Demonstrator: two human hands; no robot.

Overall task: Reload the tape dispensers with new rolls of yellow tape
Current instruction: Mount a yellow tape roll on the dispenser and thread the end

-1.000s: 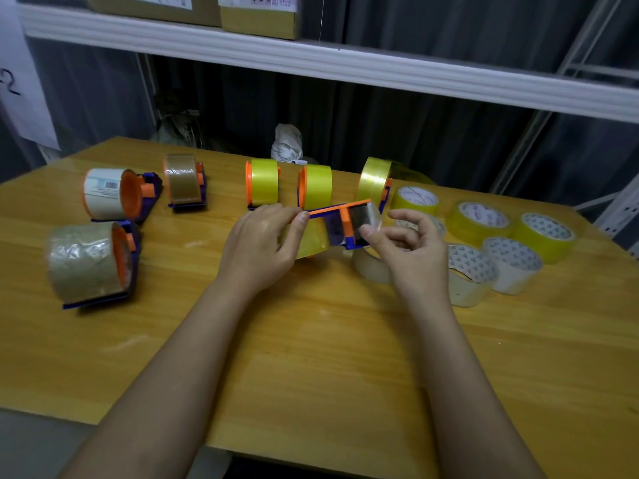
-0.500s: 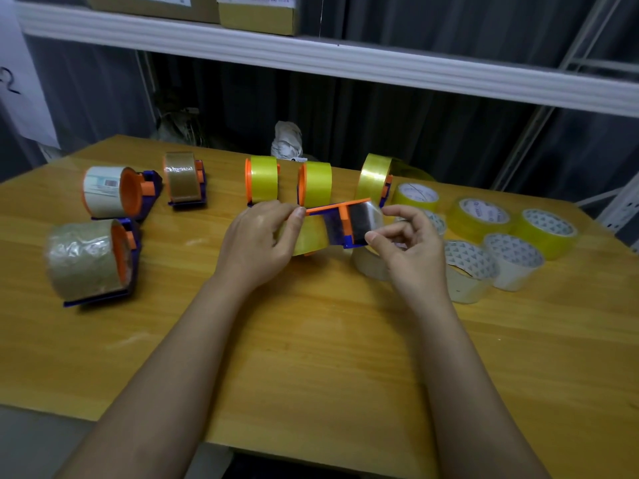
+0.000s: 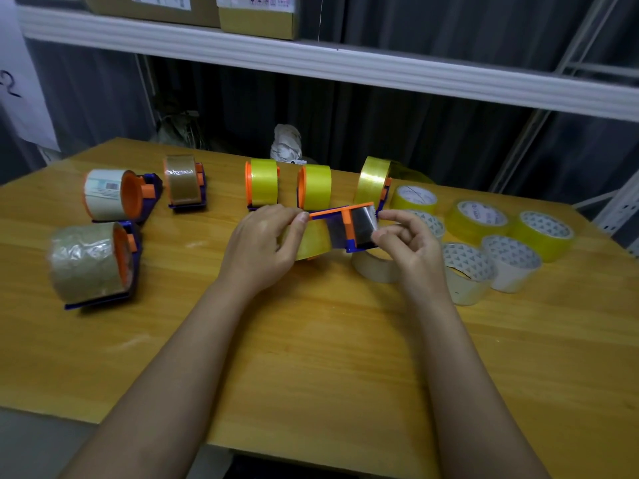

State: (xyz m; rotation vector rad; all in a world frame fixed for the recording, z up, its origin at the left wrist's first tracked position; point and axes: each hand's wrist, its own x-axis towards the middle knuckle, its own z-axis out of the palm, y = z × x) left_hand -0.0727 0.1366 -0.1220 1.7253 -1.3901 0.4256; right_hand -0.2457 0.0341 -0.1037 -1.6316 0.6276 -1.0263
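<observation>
A: What does the figure show?

B: A blue-and-orange tape dispenser (image 3: pixel 349 229), held just above the wooden table (image 3: pixel 311 357), in front of three loaded dispensers (image 3: pixel 262 183). The left hand (image 3: pixel 262 243) grips its roll end, fingers curled round the yellow roll (image 3: pixel 311 242). The right hand (image 3: pixel 404 243) pinches the free tape end (image 3: pixel 363 226) at the cutter end between thumb and forefinger.

A: Which step is this?

B: Probably threading: the tape is being led across the orange guide to the blade.

A: How is it done well?

B: Keep the strip square to the guide and taut, so that it neither creases nor sticks to itself. The left hand should steady the body without braking the roll.

A: And the spare rolls (image 3: pixel 479 219)?

B: They lie at the right, just beyond the right hand.
</observation>
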